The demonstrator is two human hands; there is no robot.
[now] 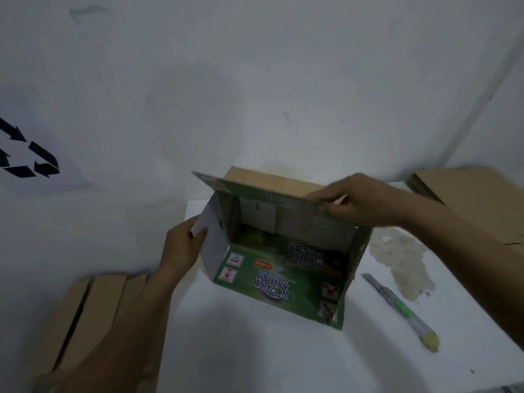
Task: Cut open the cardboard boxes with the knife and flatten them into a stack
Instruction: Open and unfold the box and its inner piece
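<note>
While the green printed box stands opened on the white table, the left hand pinches its pale side flap and the right hand grips the raised top flap's edge. A utility knife lies just right of the box, untouched. Flattened cardboard rests at far right.

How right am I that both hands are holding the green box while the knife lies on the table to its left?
Not quite. The head view shows the knife lying on the table to the right of the green box, not its left. The rest holds: the left hand pinches a side flap and the right hand grips the top flap.
</note>
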